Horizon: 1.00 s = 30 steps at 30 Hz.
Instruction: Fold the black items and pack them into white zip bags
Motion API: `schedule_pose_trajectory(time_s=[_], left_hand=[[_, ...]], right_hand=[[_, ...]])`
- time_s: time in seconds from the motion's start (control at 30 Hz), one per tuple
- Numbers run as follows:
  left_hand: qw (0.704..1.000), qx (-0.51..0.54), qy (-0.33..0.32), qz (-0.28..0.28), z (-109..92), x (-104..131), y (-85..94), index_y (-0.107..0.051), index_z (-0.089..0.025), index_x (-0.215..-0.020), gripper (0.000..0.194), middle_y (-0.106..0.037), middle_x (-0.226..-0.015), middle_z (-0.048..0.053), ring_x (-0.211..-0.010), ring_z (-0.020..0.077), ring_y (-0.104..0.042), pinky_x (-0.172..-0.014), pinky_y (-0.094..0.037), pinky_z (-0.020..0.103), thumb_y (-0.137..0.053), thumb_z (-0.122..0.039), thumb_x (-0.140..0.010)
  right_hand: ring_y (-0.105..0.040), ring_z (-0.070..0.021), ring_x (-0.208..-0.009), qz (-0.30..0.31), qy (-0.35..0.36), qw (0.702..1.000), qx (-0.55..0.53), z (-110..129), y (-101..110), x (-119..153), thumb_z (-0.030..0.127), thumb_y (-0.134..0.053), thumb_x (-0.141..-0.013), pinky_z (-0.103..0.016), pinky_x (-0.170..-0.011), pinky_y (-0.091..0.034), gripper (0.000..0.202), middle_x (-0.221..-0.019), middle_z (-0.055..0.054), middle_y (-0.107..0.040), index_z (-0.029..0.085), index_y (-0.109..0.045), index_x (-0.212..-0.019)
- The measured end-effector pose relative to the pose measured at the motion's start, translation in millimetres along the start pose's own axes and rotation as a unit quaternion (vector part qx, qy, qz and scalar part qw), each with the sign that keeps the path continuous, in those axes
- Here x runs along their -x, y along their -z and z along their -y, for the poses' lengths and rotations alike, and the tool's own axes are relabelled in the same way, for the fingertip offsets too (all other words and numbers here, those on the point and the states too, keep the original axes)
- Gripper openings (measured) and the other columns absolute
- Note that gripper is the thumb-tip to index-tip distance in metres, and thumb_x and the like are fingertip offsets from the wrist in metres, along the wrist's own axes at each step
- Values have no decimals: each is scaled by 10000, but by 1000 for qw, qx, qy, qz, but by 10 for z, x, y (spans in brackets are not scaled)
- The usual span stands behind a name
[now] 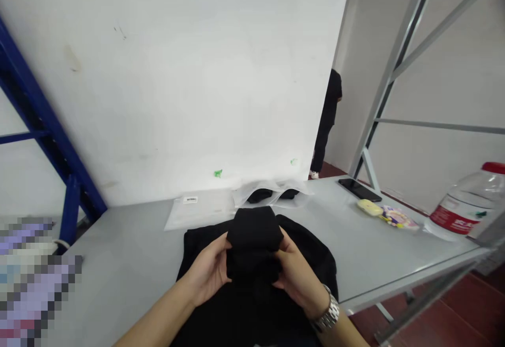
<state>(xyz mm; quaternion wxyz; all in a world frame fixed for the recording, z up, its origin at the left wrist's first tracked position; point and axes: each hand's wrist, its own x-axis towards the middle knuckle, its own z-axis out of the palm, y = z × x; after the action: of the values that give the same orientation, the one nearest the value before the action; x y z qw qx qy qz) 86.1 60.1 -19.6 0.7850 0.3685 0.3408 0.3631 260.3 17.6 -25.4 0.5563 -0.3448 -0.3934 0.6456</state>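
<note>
A folded bundle of black cloth (254,231) is held between both hands at the centre. My left hand (209,268) grips its left side, and my right hand (294,270), with a metal watch at the wrist, grips its right side. Under and around the bundle, more black cloth (315,249) lies spread on the grey table (118,252). Behind it rest a flat translucent bag (205,211) with a barcode label and pale bags (302,186) with dark items inside.
On the table's right side are a black phone (360,189), a yellow case (370,207), a colourful packet (398,217) and a large red-capped bottle (460,210). A white wall panel (197,83) rises behind. A person in black (327,120) stands beyond it.
</note>
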Motion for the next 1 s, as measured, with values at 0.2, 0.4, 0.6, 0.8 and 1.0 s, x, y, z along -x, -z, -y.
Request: schedule_pose_trajectory(time_s=[0.2, 0.4, 0.6, 0.8, 1.0], left_hand=[[990, -138, 10, 37, -197, 113, -59, -584, -206, -865, 279, -557, -665, -31, -533, 99, -529, -485, -412, 195, -678, -426, -722], [938, -298, -174, -16, -192, 182, -250, -527, -224, -881, 301, -582, -848, -11, -798, 171, -565, -703, -455, 256, -734, -243, -662], [852, -476, -214, -28, -255, -68, -117, -514, -254, -1196, 411, -609, -1113, 53, -1018, 226, -571, -885, -426, 318, -581, -375, -810], [729, -627, -185, -201, -705, -522, 875, -663, -197, -962, 265, -621, -1173, 105, -1206, 323, -457, -1040, -280, 403, -617, -358, -758], [676, -675, -142, -258, -694, -646, 1297, -633, -160, -939, 226, -633, -1082, 67, -1055, 228, -552, -955, -368, 449, -557, -358, -857]], right_hand=[[-561, -125, -633, -14, 121, 971, 205, 0, 70, 56, 198, -563, -769, -246, -601, -479, 152, -757, 3, -609, 226, -678, -865], [-600, -215, -960, -6, 40, 995, -86, 20, 6, 165, 443, -586, -798, -374, -846, -469, 513, -1098, -58, -626, 288, -493, -1277], [-568, -238, -1092, -75, -9, 991, -106, -74, -18, 186, 219, -750, -665, -366, -939, -439, 499, -1144, -50, -626, 238, -565, -1129], [-643, -207, -892, -125, -49, 983, -123, -231, 123, 159, 256, -736, -695, -316, -786, -514, 329, -933, -11, -661, 246, -583, -986], [-652, -194, -820, -111, -51, 983, -134, -261, 141, 184, 242, -724, -712, -303, -709, -525, 387, -896, 17, -662, 303, -545, -1049]])
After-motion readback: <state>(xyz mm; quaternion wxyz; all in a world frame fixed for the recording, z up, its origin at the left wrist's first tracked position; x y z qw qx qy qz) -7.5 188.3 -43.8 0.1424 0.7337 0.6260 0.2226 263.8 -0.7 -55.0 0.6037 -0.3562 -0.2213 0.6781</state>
